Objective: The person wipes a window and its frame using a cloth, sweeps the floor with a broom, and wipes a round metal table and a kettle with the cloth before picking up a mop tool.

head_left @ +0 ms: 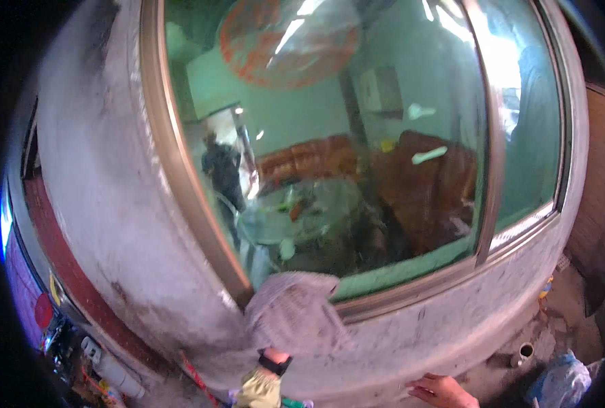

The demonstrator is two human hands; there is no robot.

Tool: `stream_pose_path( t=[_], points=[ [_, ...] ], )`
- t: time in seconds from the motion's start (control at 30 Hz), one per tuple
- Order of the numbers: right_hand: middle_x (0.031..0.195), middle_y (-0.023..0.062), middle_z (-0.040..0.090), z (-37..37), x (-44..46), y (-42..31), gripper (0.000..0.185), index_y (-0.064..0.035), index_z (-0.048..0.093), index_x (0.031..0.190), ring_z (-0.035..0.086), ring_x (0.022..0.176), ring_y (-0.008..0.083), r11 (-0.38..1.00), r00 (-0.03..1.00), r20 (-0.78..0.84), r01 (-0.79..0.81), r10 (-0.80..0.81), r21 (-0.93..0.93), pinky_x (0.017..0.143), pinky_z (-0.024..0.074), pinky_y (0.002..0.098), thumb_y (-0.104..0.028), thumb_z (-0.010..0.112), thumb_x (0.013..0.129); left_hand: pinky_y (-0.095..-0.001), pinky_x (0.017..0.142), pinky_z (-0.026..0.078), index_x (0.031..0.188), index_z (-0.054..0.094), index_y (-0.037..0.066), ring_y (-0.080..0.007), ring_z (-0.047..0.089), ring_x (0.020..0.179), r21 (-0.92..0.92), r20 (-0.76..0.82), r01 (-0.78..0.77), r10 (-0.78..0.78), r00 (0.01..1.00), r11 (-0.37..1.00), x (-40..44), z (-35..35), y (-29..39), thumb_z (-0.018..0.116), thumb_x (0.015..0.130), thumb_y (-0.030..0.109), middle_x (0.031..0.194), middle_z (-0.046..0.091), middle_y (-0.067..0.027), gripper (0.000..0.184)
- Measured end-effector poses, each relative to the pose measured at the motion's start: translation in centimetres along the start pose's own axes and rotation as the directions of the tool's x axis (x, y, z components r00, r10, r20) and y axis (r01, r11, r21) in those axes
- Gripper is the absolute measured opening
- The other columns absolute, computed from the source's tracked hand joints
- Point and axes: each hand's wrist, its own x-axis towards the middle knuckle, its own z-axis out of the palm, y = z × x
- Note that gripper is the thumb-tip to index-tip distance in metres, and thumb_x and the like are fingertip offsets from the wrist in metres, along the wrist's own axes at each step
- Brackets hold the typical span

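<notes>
One cloth (296,313), one window (411,211).
The cloth sits at the window's lower-left corner, mostly hiding the left hand (280,354), whose grip I cannot tell; one right hand (445,390) hangs loosely uncurled.

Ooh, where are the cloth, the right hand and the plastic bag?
Cloth (296,311): head view, middle of its draped surface.
Right hand (445,391): head view, middle of the hand.
Plastic bag (564,382): head view, crumpled side.

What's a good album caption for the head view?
Greyish cloth at the lower corner of a window, right hand apart.
</notes>
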Motion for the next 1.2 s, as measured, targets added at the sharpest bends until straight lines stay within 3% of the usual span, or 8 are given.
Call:
stream_pose_path(
  t=[0.07,0.33,0.5,0.67,0.73,0.93,0.97,1.2],
  points=[
    [0.074,0.0112,0.057,-4.4,0.3,4.1,0.022,-0.0078,0.063,0.096,0.057,0.065,0.0263,0.986,0.985,-0.143,0.08,-0.102,-0.148,0.059,0.0469,0.0319,-0.017,0.065,0.076,-0.0418,0.068,0.045,0.087,0.061,0.006,-0.0337,0.056,0.075,-0.001,-0.102,-0.041,0.041,0.994,0.999,0.7,-1.5,2.8,0.049,0.074,0.013,0.083,0.058,-0.0179,0.019],
    [0.088,0.0119,0.055,-21.2,8.2,3.9,0.028,-0.0058,0.061,0.091,0.051,0.082,0.031,0.918,0.818,-0.513,0.045,-0.26,-0.394,0.072,0.0427,0.0375,-0.013,0.068,0.065,-0.0417,0.069,0.045,0.086,0.062,0.005,-0.0341,0.056,0.077,0.298,-0.523,-0.37,0.475,0.708,0.88,12.7,-15.0,22.3,0.048,0.074,0.012,0.084,0.058,-0.0187,0.019],
    [0.095,0.0125,0.052,-23.3,13.1,3.2,0.036,-0.0045,0.056,0.09,0.048,0.087,0.0304,0.825,0.403,-0.731,0.132,-0.551,-0.549,0.074,0.0413,0.038,-0.008,0.071,0.058,-0.0416,0.069,0.045,0.086,0.062,0.005,-0.0343,0.057,0.078,0.551,-0.597,-0.364,0.66,0.457,0.751,19.7,-24.3,34.7,0.048,0.074,0.012,0.085,0.058,-0.0193,0.019],
    [0.113,0.0201,0.047,-23.3,16.3,3.8,0.044,-0.0047,0.053,0.096,0.045,0.101,0.0352,0.794,0.127,-0.787,0.017,-0.604,-0.607,0.084,0.0363,0.0443,-0.014,0.074,0.058,-0.0415,0.069,0.045,0.085,0.062,0.004,-0.0346,0.057,0.08,0.692,-0.599,-0.238,0.726,0.337,0.682,24.4,-31.6,41.8,0.047,0.074,0.011,0.085,0.058,-0.0198,0.02],
    [0.123,0.0221,0.04,-22.7,17.4,5.1,0.052,-0.005,0.047,0.112,0.04,0.109,0.0367,0.785,0.184,-0.776,-0.038,-0.603,-0.619,0.09,0.0326,0.0467,-0.039,0.062,0.075,-0.0415,0.07,0.045,0.085,0.062,0.004,-0.0347,0.057,0.08,0.725,-0.599,-0.192,0.743,0.3,0.662,26.2,-34.4,45.1,0.047,0.074,0.011,0.085,0.058,-0.02,0.02],
    [0.119,0.0195,0.047,-21.1,17.7,4.5,0.037,-0.0102,0.053,0.112,0.047,0.104,0.0355,0.77,0.059,-0.781,-0.133,-0.622,-0.624,0.084,0.0389,0.0437,-0.025,0.061,0.08,-0.0414,0.07,0.045,0.085,0.062,0.004,-0.035,0.057,0.082,0.794,-0.57,-0.081,0.784,0.248,0.603,31.2,-39.7,55.6,0.047,0.074,0.01,0.086,0.058,-0.0207,0.02],
    [0.129,0.0209,0.037,-20.4,18.4,5.8,0.045,-0.0128,0.047,0.119,0.038,0.114,0.0374,0.791,0.092,-0.795,-0.086,-0.6,-0.606,0.091,0.032,0.0471,-0.031,0.061,0.08,-0.0414,0.07,0.045,0.085,0.062,0.004,-0.035,0.057,0.082,0.807,-0.555,-0.081,0.797,0.238,0.585,31.9,-39.8,57.4,0.047,0.074,0.01,0.086,0.058,-0.0208,0.02],
    [0.126,0.0217,0.039,-19.9,19.6,5.3,0.039,-0.009,0.05,0.114,0.039,0.113,0.0377,0.782,0.013,-0.791,-0.145,-0.611,-0.606,0.091,0.034,0.0466,-0.035,0.051,0.085,-0.0413,0.071,0.045,0.084,0.062,0.003,-0.0354,0.057,0.084,0.942,-0.197,-0.279,0.98,-0.011,0.186,35.5,-27.8,73.8,0.046,0.074,0.01,0.087,0.058,-0.0215,0.02]
  ],
)
